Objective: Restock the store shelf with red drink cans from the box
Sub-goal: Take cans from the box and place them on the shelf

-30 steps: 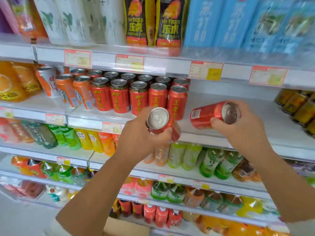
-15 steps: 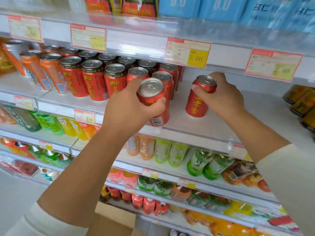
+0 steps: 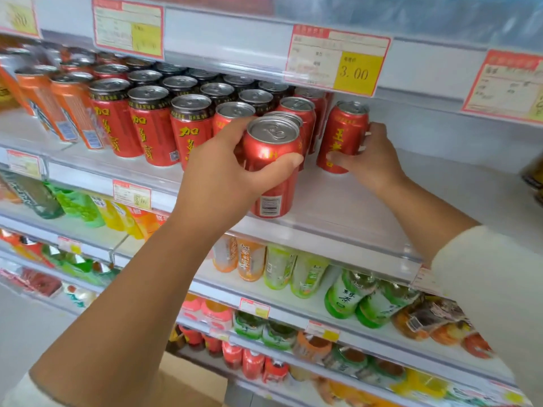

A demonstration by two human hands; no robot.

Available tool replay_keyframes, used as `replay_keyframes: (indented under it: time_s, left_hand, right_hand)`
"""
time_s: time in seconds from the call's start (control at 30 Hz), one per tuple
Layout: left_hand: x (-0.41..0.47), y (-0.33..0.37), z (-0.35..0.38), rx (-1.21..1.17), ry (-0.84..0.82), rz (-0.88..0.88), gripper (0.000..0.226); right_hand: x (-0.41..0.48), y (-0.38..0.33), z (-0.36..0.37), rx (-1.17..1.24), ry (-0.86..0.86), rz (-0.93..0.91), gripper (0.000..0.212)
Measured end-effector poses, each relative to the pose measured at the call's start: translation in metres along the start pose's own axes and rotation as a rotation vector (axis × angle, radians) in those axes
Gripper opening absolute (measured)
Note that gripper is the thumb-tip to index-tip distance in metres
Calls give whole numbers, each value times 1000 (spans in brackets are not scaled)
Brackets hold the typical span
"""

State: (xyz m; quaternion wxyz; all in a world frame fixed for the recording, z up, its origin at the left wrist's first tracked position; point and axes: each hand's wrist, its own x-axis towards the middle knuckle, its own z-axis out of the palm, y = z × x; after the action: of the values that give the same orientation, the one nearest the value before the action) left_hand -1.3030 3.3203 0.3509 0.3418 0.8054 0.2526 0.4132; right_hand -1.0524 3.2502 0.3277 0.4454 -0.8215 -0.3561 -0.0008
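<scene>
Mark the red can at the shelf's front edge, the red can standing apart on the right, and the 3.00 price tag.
Front-edge can (image 3: pixel 267 151), head view: red side wall under the rim.
Right-side can (image 3: pixel 342 136), head view: yellow lettering on its front.
3.00 price tag (image 3: pixel 338 61), head view: middle of the label.

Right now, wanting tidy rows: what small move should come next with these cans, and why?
Probably push the near can back with the left hand until it meets the row: it is upright near the shelf front edge, ahead of the other cans, while the far can in the right hand seems to stand beside them.
</scene>
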Motion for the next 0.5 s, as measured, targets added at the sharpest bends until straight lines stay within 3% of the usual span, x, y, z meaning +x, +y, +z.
replay_keyframes:
  time_s: [0.17, 0.3, 0.5]
  left_hand:
    - [-1, -4, 2, -52, 8, 36, 71]
    - [0, -8, 4, -66, 18, 73, 56]
    - [4, -13, 6, -29, 21, 82, 63]
  right_hand:
    - [40, 14, 15, -15, 75, 11, 80]
    - [62, 22, 20, -54, 98, 13, 81]
    - [74, 26, 24, -43, 113, 10, 75]
